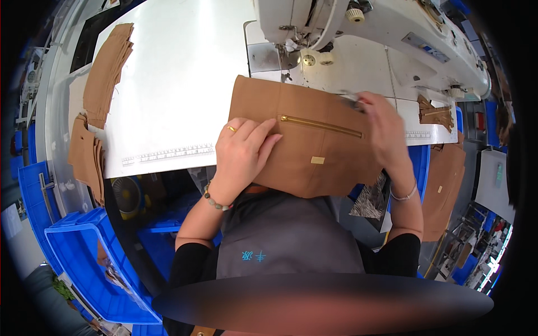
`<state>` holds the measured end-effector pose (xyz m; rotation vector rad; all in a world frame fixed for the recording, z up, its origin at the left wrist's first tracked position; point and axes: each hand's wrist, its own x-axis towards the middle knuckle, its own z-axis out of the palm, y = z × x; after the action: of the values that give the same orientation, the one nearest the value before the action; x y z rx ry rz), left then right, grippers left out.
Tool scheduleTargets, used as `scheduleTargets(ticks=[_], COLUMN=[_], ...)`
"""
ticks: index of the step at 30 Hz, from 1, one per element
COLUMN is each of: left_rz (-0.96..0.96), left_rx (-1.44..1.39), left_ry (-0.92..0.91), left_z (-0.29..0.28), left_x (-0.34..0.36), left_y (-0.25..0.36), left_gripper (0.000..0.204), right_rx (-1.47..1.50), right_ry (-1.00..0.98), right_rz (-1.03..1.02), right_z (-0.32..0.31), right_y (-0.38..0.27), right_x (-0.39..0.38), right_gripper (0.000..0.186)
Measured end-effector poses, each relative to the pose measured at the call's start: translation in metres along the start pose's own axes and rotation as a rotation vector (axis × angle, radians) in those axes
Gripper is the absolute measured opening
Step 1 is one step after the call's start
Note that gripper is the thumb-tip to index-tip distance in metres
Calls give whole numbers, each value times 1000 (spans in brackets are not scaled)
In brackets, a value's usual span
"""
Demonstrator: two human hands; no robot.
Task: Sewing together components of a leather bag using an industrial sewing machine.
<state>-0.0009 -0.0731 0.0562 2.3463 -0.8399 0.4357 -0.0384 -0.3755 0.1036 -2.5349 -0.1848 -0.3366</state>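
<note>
A brown panel (336, 151) of leather-like material lies over the near edge of the sewing table, below the machine's needle area. It has a gold-toned zipper (322, 126) across it and a small gold-coloured tag (318, 160) below. My left hand (242, 150) rests on the panel's left part, fingertips and thumb by the zipper's left end, fingers lying along the surface. Over the panel's upper right corner, my right hand (383, 126) is closed on a small metallic tool (351, 99), blurred, resembling thread snips.
Above the panel stands a white sewing machine (414, 42). Stacked brown pieces (109, 73) lie on the table's left side, and brown zipper strips (436, 115) on its right. A blue crate (106, 269) stands lower left. More brown panels (443, 193) hang at right.
</note>
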Motion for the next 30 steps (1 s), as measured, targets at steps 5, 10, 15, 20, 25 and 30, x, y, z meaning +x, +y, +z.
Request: scheduleTargets(ticks=[5, 10, 15, 20, 25, 30], left_rz=[-52, -44, -57, -21, -44, -71], left_rx=[-11, -29, -41, -24, 1, -15], left_ry=[93, 109, 73, 161, 137, 82], left_z=[9, 9, 8, 10, 8, 9], left_x=[1, -1, -2, 0, -2, -4], left_y=[-1, -2, -2, -1, 0, 1], left_gripper=[20, 22, 23, 26, 27, 27], right_rx=[-272, -287, -302, -358, -279, -431], right_ry=[-87, -154, -91, -150, -160, -20], right_rz=[-216, -443, -390, -338, -213, 33], right_z=[56, 85, 75, 76, 79, 8], right_y=[-15, -19, -9, -1, 2, 53], right_x=[36, 49, 66, 85, 80, 43], right_gripper=[11, 16, 15, 18, 18, 15])
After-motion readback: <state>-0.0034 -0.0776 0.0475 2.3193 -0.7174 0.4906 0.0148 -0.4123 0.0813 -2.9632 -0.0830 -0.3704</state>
